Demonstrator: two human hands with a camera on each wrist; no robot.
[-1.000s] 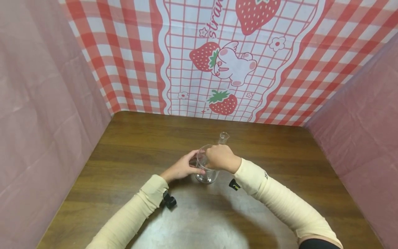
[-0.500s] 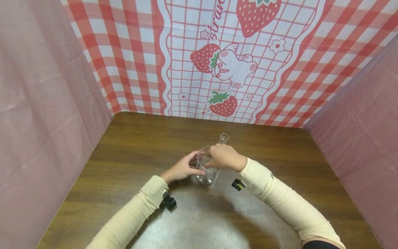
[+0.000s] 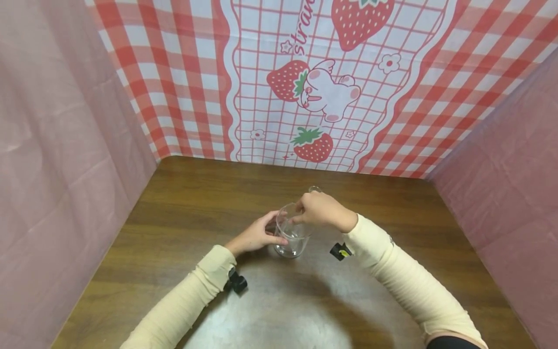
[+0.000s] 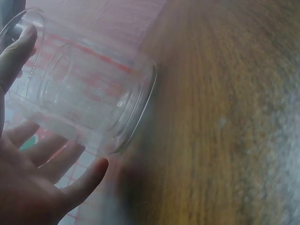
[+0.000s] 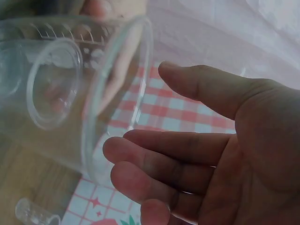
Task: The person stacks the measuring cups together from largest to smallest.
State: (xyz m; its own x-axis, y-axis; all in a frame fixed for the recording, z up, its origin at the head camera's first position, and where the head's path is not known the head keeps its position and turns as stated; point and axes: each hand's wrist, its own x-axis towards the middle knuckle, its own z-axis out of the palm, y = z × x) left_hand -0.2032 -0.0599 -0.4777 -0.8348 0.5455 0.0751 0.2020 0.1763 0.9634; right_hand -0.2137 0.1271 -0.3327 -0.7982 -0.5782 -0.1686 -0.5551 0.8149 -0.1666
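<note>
A large clear glass beaker [image 3: 289, 249] stands on the table, with printed graduations visible in the right wrist view. Inside it sits a smaller clear glass vessel [image 5: 54, 84], whose round rim lies below the large rim. My left hand [image 3: 257, 236] holds the large beaker from its left side, thumb towards me and fingers round the far side. Just above the beaker's right rim hovers my right hand [image 3: 323, 209]; its thumb and fingers are apart with nothing between them. Behind the right hand shows the rim of another glass vessel [image 3: 315, 188], mostly hidden.
The brown wooden table [image 3: 209, 194] spreads around both hands. A red-and-white checked strawberry cloth [image 3: 196, 97] hangs at the back, and pink cloths [image 3: 65, 145] close off both sides. Small black cameras [image 3: 237, 281] sit at the wrists.
My right hand has drawn up and to the right, out of the beaker's mouth, and now covers more of the vessel behind. The left hand keeps its hold, unmoved.
</note>
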